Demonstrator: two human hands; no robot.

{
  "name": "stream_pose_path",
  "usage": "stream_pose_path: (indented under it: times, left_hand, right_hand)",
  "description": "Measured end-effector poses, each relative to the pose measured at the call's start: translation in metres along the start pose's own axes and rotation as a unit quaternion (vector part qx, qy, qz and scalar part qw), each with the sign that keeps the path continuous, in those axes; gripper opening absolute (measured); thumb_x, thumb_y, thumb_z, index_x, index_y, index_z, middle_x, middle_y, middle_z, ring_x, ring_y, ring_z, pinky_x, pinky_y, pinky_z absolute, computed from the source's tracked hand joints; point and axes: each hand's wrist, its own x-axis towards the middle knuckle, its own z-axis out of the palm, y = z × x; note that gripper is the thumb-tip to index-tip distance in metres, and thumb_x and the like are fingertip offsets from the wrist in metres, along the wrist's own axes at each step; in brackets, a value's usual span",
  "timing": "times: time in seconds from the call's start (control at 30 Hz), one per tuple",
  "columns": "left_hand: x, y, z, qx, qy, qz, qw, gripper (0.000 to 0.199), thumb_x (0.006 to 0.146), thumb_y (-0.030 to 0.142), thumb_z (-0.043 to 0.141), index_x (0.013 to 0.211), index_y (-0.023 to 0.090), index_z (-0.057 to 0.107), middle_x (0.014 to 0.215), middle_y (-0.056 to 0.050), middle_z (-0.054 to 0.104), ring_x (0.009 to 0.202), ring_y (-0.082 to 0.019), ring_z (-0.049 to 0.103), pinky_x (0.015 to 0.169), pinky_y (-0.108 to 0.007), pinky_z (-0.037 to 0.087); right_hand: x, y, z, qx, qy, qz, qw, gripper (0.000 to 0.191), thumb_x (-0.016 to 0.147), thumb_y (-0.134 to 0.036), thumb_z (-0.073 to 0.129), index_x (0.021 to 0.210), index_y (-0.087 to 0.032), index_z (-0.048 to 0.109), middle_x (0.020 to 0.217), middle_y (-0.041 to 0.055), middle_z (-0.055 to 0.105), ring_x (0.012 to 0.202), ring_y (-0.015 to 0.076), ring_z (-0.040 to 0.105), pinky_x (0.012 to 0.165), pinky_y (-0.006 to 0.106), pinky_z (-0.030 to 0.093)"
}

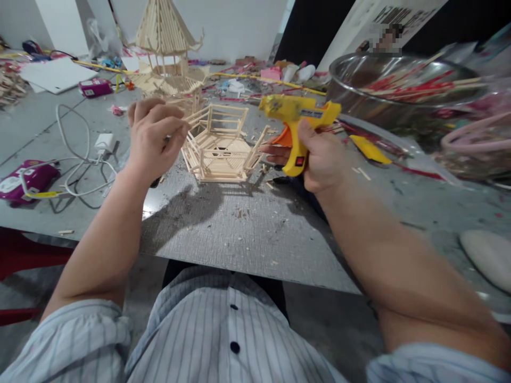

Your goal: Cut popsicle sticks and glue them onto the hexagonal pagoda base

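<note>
My right hand is wrapped round the handle of a yellow glue gun with an orange trigger, its nozzle pointing left. Below and left of the gun, a six-sided frame of thin wooden sticks rests on the table, with low railings round its rim. My left hand is raised at the frame's left side, fingers bent and thumb near the fingertips; whether it pinches a small piece or touches the railing cannot be made out. Behind the frame stands a stick-built pavilion with a pointed roof.
A metal basin holding red and pale sticks stands at the back right. Purple devices and a white cable with a plug lie on the left. Scraps litter the grey table; a pink-rimmed container is far right.
</note>
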Motion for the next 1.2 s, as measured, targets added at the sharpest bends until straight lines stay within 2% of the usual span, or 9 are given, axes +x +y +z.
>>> stream_pose_path:
  times: [0.17,0.3,0.4,0.53,0.67,0.8,0.87,0.93,1.2]
  left_hand:
    - [-0.004,-0.003,0.012,-0.012,0.003,-0.025,1.0,0.036,0.098,0.053,0.04,0.085,0.029,0.063,0.104,0.0,0.071,0.114,-0.028,0.051,0.104,-0.06,0.024]
    - [-0.007,0.002,0.019,-0.012,0.027,0.033,0.999,0.035,0.095,0.054,0.047,0.079,0.025,0.059,0.098,-0.002,0.072,0.108,-0.029,0.055,0.098,-0.056,0.035]
    - [-0.008,0.01,0.022,-0.005,0.048,0.062,0.997,0.03,0.095,0.049,0.05,0.08,0.024,0.058,0.096,-0.002,0.072,0.106,-0.028,0.057,0.095,-0.054,0.04]
    - [-0.011,0.025,0.027,-0.001,-0.007,0.055,0.998,0.02,0.094,0.046,0.05,0.096,0.031,0.062,0.11,-0.002,0.068,0.118,-0.031,0.053,0.102,-0.056,0.035]
    - [-0.015,0.03,0.034,-0.01,-0.062,0.059,0.996,0.025,0.092,0.045,0.05,0.112,0.036,0.062,0.127,-0.002,0.061,0.13,-0.035,0.044,0.109,-0.06,0.025]
    - [-0.017,0.027,0.038,-0.014,-0.065,0.054,0.996,0.028,0.091,0.046,0.05,0.116,0.038,0.061,0.131,-0.002,0.059,0.132,-0.035,0.041,0.111,-0.061,0.02]
    - [-0.017,0.026,0.039,-0.013,-0.061,0.048,0.997,0.028,0.092,0.046,0.05,0.115,0.038,0.061,0.13,-0.001,0.059,0.133,-0.035,0.04,0.112,-0.061,0.02]
    - [-0.016,0.029,0.04,-0.011,-0.057,0.043,0.997,0.027,0.092,0.046,0.05,0.114,0.038,0.062,0.131,-0.001,0.06,0.134,-0.036,0.039,0.112,-0.062,0.018]
    - [0.002,0.047,0.052,-0.02,-0.086,0.043,0.995,0.025,0.094,0.047,0.05,0.092,0.027,0.065,0.121,-0.004,0.065,0.135,-0.033,0.036,0.114,-0.066,0.002]
  right_hand:
    - [-0.001,-0.021,-0.009,-0.045,-0.021,-0.016,0.999,0.056,0.058,-0.064,0.079,0.09,-0.022,0.062,0.068,-0.0039,0.069,0.048,0.0139,0.065,0.046,0.027,0.054]
    - [-0.004,-0.045,-0.024,-0.157,-0.075,-0.045,0.984,0.06,0.052,-0.066,0.08,0.088,-0.02,0.063,0.065,-0.0065,0.065,0.035,0.0089,0.053,0.035,0.024,0.044]
    - [-0.005,-0.062,-0.036,-0.285,-0.115,-0.039,0.951,0.056,0.057,-0.07,0.072,0.079,-0.019,0.063,0.055,-0.006,0.062,0.034,0.0059,0.049,0.033,0.019,0.037]
    - [-0.007,-0.079,-0.039,-0.438,-0.126,-0.035,0.889,0.051,0.073,-0.066,0.059,0.059,-0.017,0.059,0.038,-0.006,0.051,0.032,0.0021,0.045,0.031,0.013,0.028]
    - [-0.006,-0.084,-0.036,-0.497,-0.142,-0.06,0.854,0.05,0.086,-0.056,0.053,0.054,-0.017,0.058,0.034,-0.0065,0.048,0.029,-0.0002,0.04,0.031,0.012,0.027]
    - [-0.001,-0.086,-0.035,-0.518,-0.181,-0.119,0.827,0.043,0.092,-0.048,0.053,0.062,-0.018,0.064,0.034,-0.009,0.048,0.03,-0.0001,0.041,0.032,0.012,0.029]
    - [0.0,-0.087,-0.034,-0.531,-0.196,-0.146,0.811,0.044,0.092,-0.046,0.054,0.059,-0.018,0.062,0.034,-0.0092,0.048,0.031,-0.0006,0.041,0.032,0.011,0.028]
    - [0.0,-0.089,-0.032,-0.545,-0.193,-0.152,0.802,0.046,0.092,-0.046,0.053,0.056,-0.018,0.06,0.034,-0.009,0.047,0.031,-0.001,0.039,0.033,0.012,0.026]
    - [-0.007,-0.087,-0.027,-0.579,-0.121,-0.082,0.802,0.038,0.092,-0.041,0.055,0.066,-0.017,0.067,0.032,-0.009,0.046,0.03,0.0008,0.039,0.037,0.015,0.029]
